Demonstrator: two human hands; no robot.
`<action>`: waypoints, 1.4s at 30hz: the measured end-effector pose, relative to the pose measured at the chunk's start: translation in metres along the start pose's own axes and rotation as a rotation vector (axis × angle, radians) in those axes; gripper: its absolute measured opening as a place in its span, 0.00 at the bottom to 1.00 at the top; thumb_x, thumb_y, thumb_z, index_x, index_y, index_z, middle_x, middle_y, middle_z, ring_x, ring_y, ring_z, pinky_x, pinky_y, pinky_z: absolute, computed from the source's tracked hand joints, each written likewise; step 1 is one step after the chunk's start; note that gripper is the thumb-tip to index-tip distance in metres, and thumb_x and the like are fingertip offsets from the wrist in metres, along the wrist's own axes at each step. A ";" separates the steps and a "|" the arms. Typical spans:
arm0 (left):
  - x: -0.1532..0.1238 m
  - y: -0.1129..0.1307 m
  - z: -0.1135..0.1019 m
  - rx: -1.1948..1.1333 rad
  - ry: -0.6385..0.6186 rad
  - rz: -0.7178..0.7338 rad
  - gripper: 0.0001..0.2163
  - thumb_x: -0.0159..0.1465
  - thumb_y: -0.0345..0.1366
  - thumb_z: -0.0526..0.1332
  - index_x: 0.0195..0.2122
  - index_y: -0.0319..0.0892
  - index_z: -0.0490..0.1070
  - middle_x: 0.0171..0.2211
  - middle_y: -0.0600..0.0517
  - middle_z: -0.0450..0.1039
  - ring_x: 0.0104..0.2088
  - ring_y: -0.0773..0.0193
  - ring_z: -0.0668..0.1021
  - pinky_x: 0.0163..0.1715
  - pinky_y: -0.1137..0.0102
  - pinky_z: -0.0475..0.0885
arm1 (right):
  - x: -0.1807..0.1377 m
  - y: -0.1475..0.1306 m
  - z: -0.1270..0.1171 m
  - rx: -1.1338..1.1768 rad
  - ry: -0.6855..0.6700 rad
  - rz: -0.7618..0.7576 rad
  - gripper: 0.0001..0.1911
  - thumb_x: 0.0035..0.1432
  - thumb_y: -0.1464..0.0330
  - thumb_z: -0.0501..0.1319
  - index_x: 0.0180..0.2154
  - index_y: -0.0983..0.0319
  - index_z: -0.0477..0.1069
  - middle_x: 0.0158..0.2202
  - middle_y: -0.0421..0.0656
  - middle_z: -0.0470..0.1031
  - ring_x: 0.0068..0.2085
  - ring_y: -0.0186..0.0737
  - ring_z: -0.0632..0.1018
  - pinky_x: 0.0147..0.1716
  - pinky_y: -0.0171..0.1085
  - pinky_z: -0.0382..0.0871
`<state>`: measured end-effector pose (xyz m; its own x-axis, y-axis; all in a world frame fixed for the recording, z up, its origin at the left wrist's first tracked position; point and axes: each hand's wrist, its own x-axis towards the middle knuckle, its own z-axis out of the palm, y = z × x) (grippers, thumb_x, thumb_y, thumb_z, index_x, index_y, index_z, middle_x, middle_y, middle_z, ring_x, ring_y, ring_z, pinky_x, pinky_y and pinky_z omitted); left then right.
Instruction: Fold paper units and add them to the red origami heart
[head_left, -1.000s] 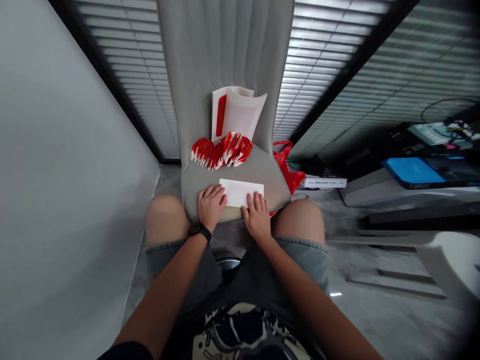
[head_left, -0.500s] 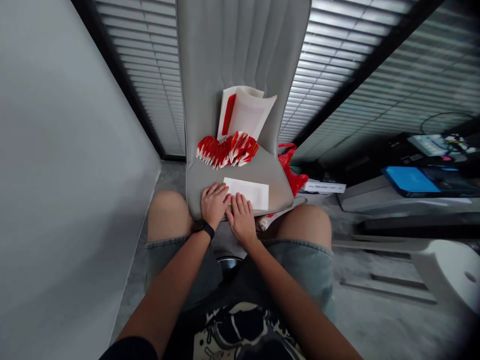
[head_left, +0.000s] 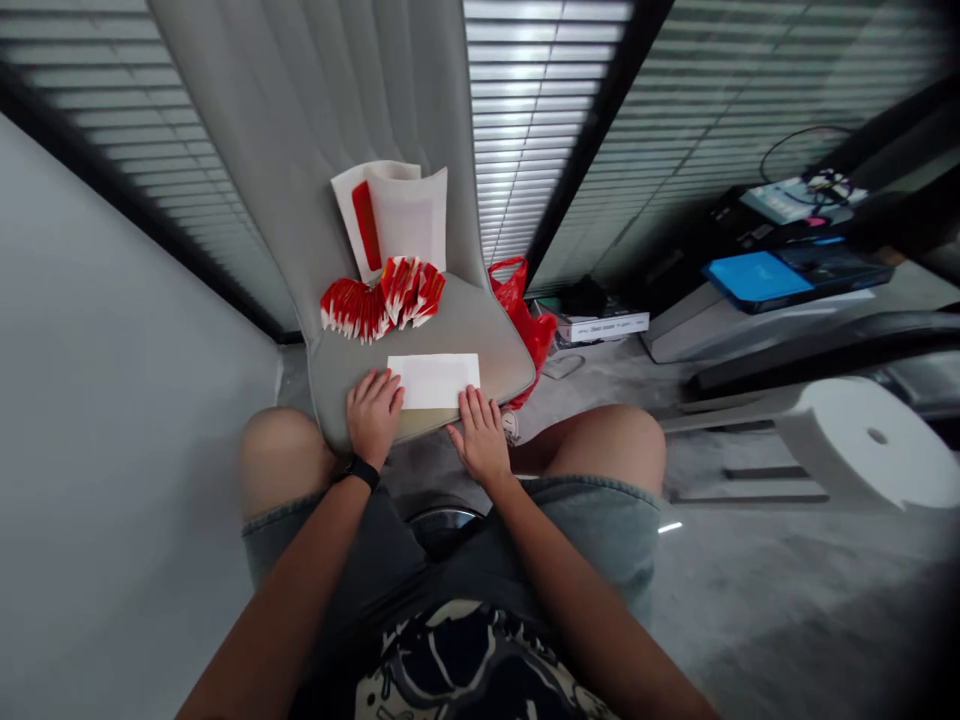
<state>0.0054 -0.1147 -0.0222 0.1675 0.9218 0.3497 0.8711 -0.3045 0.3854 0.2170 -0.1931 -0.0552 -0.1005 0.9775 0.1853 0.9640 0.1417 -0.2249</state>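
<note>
Head view: flat, white, rectangular paper [head_left: 433, 382] touched at both ends on a grey, leather-like, padded chair [head_left: 480, 320]

At far left, a smooth, pale grey wall [head_left: 112, 420] is seen. The bare left hand [head_left: 373, 412], worn with a black wristwatch [head_left: 364, 472], is laid on the left end of the paper, its fingers extended, slightly bent and closed on nothing. Just behind, a row of red-and-white, sharply pleated folded papers [head_left: 382, 300] is fanned out on the seat. Against the ribbed backrest, a curled white sheet with a red strip [head_left: 411, 222] is propped upright. The white paper is placed near the seat's front edge, its surface smooth.

By the bare right hand [head_left: 480, 432], the paper's lower right corner is touched with straight, loosely spread fingers, nothing being gripped. Half a second ago this hand was held beside the left one; it has since been moved to the right end. The view has also been turned, so the chair is now shown farther left.

Farther right, a crinkled, glossy red plastic bag [head_left: 531, 335] is seen beside the chair, then a long white printed box [head_left: 607, 327] and a white stool with a round-holed seat [head_left: 847, 425].
</note>
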 end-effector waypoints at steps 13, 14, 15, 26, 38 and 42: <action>-0.044 0.075 0.009 0.011 -0.318 0.381 0.27 0.73 0.41 0.50 0.71 0.40 0.54 0.71 0.44 0.55 0.72 0.53 0.57 0.71 0.52 0.51 | -0.001 0.000 0.002 0.046 -0.018 0.004 0.37 0.66 0.71 0.52 0.73 0.68 0.45 0.75 0.49 0.41 0.74 0.49 0.47 0.71 0.53 0.40; -0.045 0.072 0.007 0.031 -0.315 0.352 0.27 0.73 0.41 0.50 0.71 0.41 0.54 0.71 0.44 0.54 0.72 0.52 0.57 0.71 0.51 0.50 | -0.001 0.001 0.001 0.043 -0.018 0.003 0.38 0.65 0.71 0.52 0.73 0.69 0.44 0.75 0.49 0.41 0.74 0.49 0.47 0.71 0.53 0.40; -0.046 0.067 0.003 0.051 -0.302 0.311 0.27 0.73 0.42 0.50 0.71 0.42 0.54 0.71 0.44 0.54 0.71 0.51 0.58 0.70 0.50 0.51 | -0.001 0.001 0.001 0.041 -0.019 0.002 0.38 0.64 0.72 0.52 0.73 0.69 0.44 0.75 0.50 0.41 0.74 0.49 0.47 0.71 0.53 0.40; -0.046 0.026 -0.014 0.082 -0.113 0.020 0.29 0.72 0.42 0.51 0.72 0.39 0.52 0.70 0.37 0.56 0.69 0.44 0.63 0.67 0.39 0.51 | 0.001 -0.006 -0.003 -0.026 -0.040 0.018 0.42 0.58 0.74 0.55 0.72 0.69 0.46 0.74 0.50 0.45 0.74 0.50 0.49 0.71 0.53 0.41; -0.036 0.040 -0.003 -0.064 -0.203 0.329 0.24 0.67 0.32 0.57 0.65 0.42 0.65 0.68 0.43 0.62 0.69 0.50 0.62 0.68 0.50 0.57 | -0.033 -0.017 -0.050 0.179 0.050 0.139 0.34 0.66 0.60 0.57 0.69 0.64 0.56 0.71 0.58 0.54 0.71 0.56 0.58 0.67 0.57 0.57; -0.040 0.038 -0.004 -0.080 -0.187 0.326 0.18 0.67 0.30 0.58 0.58 0.46 0.72 0.61 0.46 0.71 0.64 0.51 0.69 0.66 0.50 0.61 | -0.041 -0.001 -0.044 0.409 0.098 0.223 0.30 0.66 0.62 0.56 0.66 0.64 0.60 0.66 0.59 0.59 0.68 0.53 0.64 0.64 0.52 0.65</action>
<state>0.0303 -0.1645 -0.0179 0.5172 0.7994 0.3059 0.7210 -0.5995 0.3475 0.2305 -0.2401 -0.0205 0.1407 0.9745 0.1748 0.7811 -0.0008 -0.6244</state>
